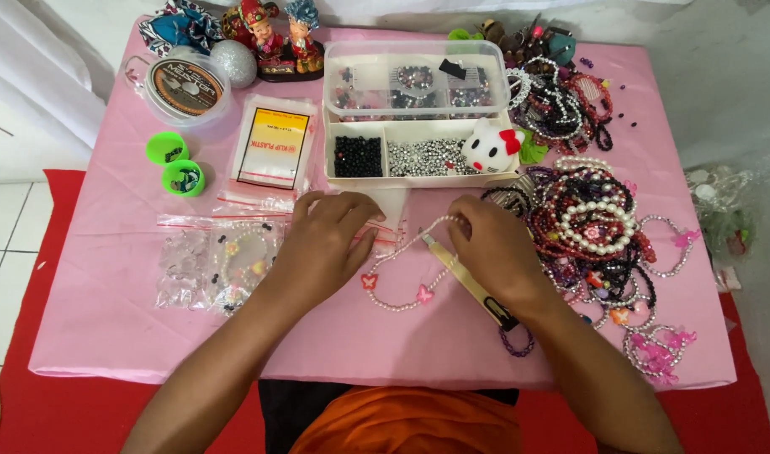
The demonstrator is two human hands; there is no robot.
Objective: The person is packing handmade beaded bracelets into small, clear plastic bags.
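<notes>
Below, pink cloth (107, 319) over low table, red mat (31, 412), white tiles.
Clear bags (208, 261) left; yellow-labelled packet (271, 147) above; bead box (418, 113) centre. Left hand (322, 248) flat, pressing a bag (385, 223); right hand (494, 248) pinching pearl bracelet (402, 277) beside cream tool (465, 282).

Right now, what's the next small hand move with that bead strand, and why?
Probably slide the left hand right to pin the bead strand near its butterfly charms. The right hand pinches one end beside the cream tool, while the loop lies slack on the pink cloth.
</notes>
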